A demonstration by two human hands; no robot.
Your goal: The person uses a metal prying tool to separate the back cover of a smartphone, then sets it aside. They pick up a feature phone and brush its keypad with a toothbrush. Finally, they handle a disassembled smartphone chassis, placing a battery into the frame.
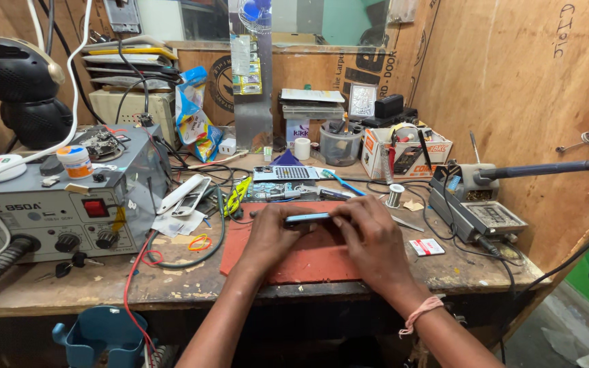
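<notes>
My left hand (273,236) and my right hand (372,240) both grip a thin dark phone (307,218), held on its edge between my fingers just above a red work mat (311,261). The left fingers close on its left end, the right fingers on its right end. A pink band circles my right wrist (418,313). The phone's face is hidden from view.
A grey hot-air station (52,204) with knobs stands at the left, a soldering station (475,211) with its iron at the right. Circuit boards (288,182), cables, a solder spool (395,195), a cardboard box of tools (407,151) and a plastic cup lie behind the mat. Plywood walls enclose the bench.
</notes>
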